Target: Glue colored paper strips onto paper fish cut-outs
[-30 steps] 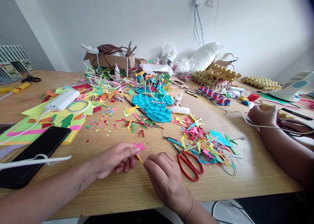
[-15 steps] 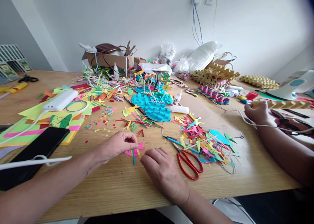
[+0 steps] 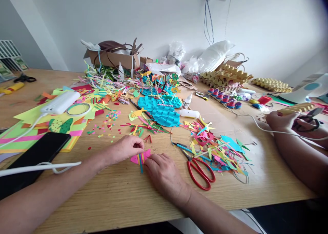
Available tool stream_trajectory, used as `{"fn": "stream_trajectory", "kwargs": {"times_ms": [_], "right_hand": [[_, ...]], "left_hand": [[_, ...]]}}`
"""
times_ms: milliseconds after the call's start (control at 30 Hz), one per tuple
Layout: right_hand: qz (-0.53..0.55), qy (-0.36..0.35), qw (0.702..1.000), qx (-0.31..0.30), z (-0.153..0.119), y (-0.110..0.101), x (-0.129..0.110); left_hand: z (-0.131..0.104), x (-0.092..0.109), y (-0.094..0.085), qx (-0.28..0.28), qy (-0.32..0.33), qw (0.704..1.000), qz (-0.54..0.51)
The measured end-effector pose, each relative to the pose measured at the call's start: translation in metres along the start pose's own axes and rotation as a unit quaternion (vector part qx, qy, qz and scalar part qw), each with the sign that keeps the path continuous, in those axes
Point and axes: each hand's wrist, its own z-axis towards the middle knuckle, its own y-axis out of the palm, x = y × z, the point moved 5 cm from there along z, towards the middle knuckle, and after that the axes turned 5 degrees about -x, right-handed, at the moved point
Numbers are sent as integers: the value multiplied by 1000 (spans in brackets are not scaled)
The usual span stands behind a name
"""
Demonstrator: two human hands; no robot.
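Note:
A pink paper fish [image 3: 134,159] with blue and yellow strips across its body lies flat on the table between my hands. One blue paper strip [image 3: 141,169] sticks out past its lower edge. My left hand [image 3: 126,148] is closed in a pinch at the fish's upper edge; whatever sits between the fingertips is hidden. At the tail side my right hand [image 3: 164,176] rests with curled fingers touching the fish, and its fingertips are out of sight. Red-handled scissors [image 3: 201,174] lie to the right of my right hand.
Colored paper scraps [image 3: 222,152] and a blue pen [image 3: 192,152] lie right. A blue layered piece [image 3: 164,114] with small fish stands behind. A phone [image 3: 38,155] and white power bank [image 3: 60,102] are left. At far right another person's hands hold egg carton [image 3: 297,108] and scissors [image 3: 309,120].
My right hand has moved slightly left and up against the fish, and the yellow strip now lies across its body. The other person's hands have brought scissors to the egg carton piece.

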Motion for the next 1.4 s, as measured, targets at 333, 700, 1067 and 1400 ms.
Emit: {"fn": "stream_trajectory", "kwargs": {"times_ms": [333, 700, 1067, 1400], "right_hand": [[1, 18, 1000, -20, 3, 3, 0], [-19, 17, 1000, -13, 3, 5, -1], [-25, 9, 999, -21, 5, 5, -1], [-51, 2, 999, -14, 5, 4, -4]], "left_hand": [[0, 0, 0, 39, 6, 998, 48], [1, -1, -2, 41, 25, 995, 82], [1, -1, -1, 48, 24, 994, 100], [2, 0, 0, 46, 22, 993, 110]]}}
